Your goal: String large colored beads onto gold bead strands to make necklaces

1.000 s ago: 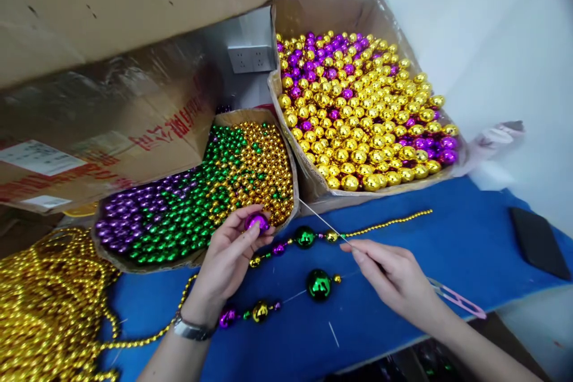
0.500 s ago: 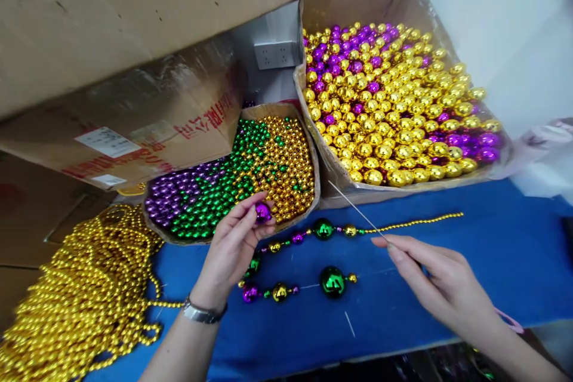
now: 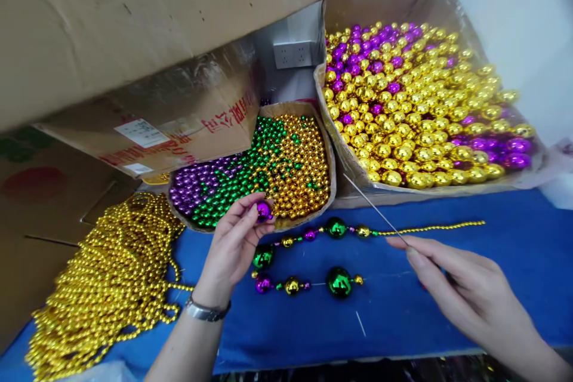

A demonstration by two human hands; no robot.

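Between thumb and fingers, my left hand (image 3: 235,239) pinches a shiny purple bead (image 3: 263,211); a tiny purple bead shows beside it. My right hand (image 3: 461,286) grips a long thin needle (image 3: 373,208) near its lower end, its tip pointing up and left toward the boxes. Below and between the hands lies a partly strung bead necklace (image 3: 310,235) in green, gold and purple. On its lower strand, a large green bead (image 3: 339,282) sits on thin thread with a small gold bead (image 3: 358,280) next to it. The far end runs into a string of small gold beads (image 3: 447,227).
A box of small purple, green and gold beads (image 3: 295,155) stands behind my left hand. To its right is a bigger carton of gold and purple beads (image 3: 403,131). Gold bead strands (image 3: 107,280) heap at the left on the blue cloth (image 3: 304,334). A cardboard box (image 3: 188,113) overhangs upper left.
The view has swung slightly left, so the boxes and necklace sit farther right. Both hands keep their hold on the purple bead and the needle.
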